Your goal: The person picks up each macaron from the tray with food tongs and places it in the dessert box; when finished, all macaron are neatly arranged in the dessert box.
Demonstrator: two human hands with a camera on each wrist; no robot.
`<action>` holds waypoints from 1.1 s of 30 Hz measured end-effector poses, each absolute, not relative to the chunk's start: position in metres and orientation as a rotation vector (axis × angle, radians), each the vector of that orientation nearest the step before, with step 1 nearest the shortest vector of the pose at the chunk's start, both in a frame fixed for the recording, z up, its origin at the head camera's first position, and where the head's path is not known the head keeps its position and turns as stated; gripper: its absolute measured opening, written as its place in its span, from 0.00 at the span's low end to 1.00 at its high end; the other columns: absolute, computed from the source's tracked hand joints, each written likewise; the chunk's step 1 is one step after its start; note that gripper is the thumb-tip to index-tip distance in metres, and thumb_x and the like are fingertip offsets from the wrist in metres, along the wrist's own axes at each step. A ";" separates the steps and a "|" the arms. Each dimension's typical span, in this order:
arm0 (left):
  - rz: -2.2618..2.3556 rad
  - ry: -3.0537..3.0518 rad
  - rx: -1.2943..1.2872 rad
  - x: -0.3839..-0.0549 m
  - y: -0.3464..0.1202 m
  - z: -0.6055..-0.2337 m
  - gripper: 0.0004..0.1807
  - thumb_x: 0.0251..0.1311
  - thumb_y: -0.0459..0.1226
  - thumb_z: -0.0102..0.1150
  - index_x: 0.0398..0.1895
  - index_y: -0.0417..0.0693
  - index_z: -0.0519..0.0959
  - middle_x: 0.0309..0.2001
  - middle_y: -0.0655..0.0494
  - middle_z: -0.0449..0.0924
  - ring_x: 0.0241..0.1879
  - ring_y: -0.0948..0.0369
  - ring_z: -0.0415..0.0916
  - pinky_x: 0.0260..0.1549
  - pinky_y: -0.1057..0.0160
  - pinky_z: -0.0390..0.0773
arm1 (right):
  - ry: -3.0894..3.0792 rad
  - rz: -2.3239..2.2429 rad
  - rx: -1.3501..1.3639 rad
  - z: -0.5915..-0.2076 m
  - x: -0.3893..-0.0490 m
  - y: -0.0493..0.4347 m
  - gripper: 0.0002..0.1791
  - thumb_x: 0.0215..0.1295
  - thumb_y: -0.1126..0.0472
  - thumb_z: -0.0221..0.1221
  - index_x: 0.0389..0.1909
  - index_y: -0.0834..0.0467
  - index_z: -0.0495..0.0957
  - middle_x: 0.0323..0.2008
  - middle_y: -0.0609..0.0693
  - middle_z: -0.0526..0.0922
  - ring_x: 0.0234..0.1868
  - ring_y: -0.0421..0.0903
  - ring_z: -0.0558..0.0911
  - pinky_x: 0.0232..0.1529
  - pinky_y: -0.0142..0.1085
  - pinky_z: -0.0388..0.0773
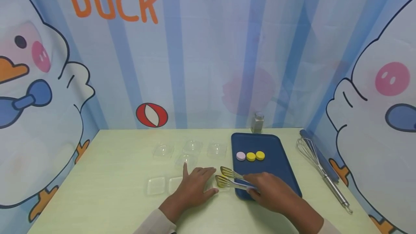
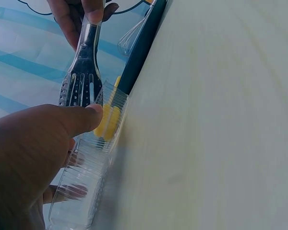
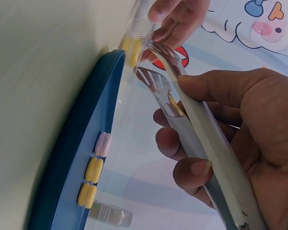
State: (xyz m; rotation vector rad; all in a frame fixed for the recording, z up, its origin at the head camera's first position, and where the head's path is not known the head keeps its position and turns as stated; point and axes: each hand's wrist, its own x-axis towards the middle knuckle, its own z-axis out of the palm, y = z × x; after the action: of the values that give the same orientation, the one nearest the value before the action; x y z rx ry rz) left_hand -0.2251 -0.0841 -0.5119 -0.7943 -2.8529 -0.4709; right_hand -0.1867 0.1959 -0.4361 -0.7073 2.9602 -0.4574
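Note:
My right hand [image 1: 273,192] grips metal tongs [image 3: 182,115] with slotted ends. The tong tips stand apart over the left edge of the blue tray [image 1: 276,176]. Beside them, a yellow macaron [image 2: 108,122] sits in a clear plastic box [image 2: 117,93]. My left hand [image 1: 195,187] lies over the near row of clear boxes, fingers mostly straight. Its thumb touches the rim of the box near the macaron, while other fingers show through the plastic on the far side. A pink macaron [image 1: 241,156] and two yellow macarons [image 1: 251,156] lie on the tray.
Several clear lids or boxes [image 1: 163,151] stand behind the left hand, and an uncovered box [image 1: 156,186] lies left of it. A small glass jar [image 1: 257,122] stands behind the tray. At the right lie a whisk [image 1: 325,172] and a blue rod-like object [image 1: 320,156].

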 end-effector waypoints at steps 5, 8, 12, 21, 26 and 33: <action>-0.481 -2.851 -0.796 -0.226 -0.084 -0.513 0.36 0.71 0.57 0.68 0.77 0.54 0.76 0.74 0.56 0.81 0.72 0.50 0.79 0.75 0.14 0.50 | 2.961 -0.463 -0.694 -0.436 -0.187 0.197 0.24 0.69 0.61 0.73 0.65 0.54 0.86 0.59 0.53 0.92 0.55 0.51 0.92 0.52 0.51 0.90; -0.485 -2.856 -0.795 -0.226 -0.084 -0.512 0.36 0.71 0.57 0.67 0.77 0.56 0.75 0.74 0.56 0.80 0.72 0.50 0.78 0.75 0.14 0.49 | 2.967 -0.470 -0.700 -0.437 -0.187 0.198 0.24 0.69 0.61 0.73 0.65 0.54 0.86 0.59 0.53 0.92 0.54 0.51 0.92 0.50 0.49 0.90; -0.480 -2.874 -0.785 -0.226 -0.085 -0.512 0.38 0.71 0.59 0.67 0.79 0.55 0.73 0.77 0.56 0.77 0.75 0.50 0.75 0.75 0.14 0.49 | 2.991 -0.492 -0.744 -0.440 -0.186 0.203 0.23 0.70 0.62 0.72 0.65 0.55 0.86 0.58 0.53 0.92 0.53 0.51 0.92 0.47 0.47 0.90; -0.484 -2.872 -0.747 -0.228 -0.101 -0.508 0.44 0.67 0.64 0.68 0.80 0.54 0.72 0.78 0.52 0.75 0.78 0.45 0.70 0.76 0.15 0.49 | 3.052 -0.559 -0.760 -0.445 -0.188 0.216 0.22 0.71 0.62 0.71 0.65 0.55 0.86 0.58 0.52 0.92 0.54 0.50 0.92 0.48 0.47 0.90; -0.492 -2.882 -0.765 -0.227 -0.112 -0.509 0.47 0.65 0.70 0.64 0.80 0.57 0.72 0.78 0.53 0.73 0.79 0.44 0.67 0.76 0.15 0.48 | 3.086 -0.585 -0.724 -0.448 -0.188 0.221 0.22 0.71 0.62 0.71 0.65 0.54 0.86 0.59 0.51 0.92 0.55 0.50 0.92 0.51 0.48 0.90; -0.481 -2.818 -0.780 -0.224 -0.135 -0.508 0.46 0.63 0.67 0.69 0.79 0.56 0.74 0.76 0.54 0.76 0.77 0.44 0.68 0.74 0.13 0.50 | 3.095 -0.615 -0.693 -0.450 -0.189 0.225 0.23 0.72 0.61 0.71 0.66 0.53 0.86 0.59 0.52 0.92 0.55 0.52 0.92 0.51 0.49 0.90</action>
State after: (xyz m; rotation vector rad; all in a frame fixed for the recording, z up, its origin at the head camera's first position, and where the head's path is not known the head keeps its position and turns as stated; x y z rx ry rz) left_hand -0.2236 -0.1355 -0.5081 -0.7804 -2.8176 -0.4808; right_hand -0.1895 0.2254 -0.4501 -0.6927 3.0951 -0.6155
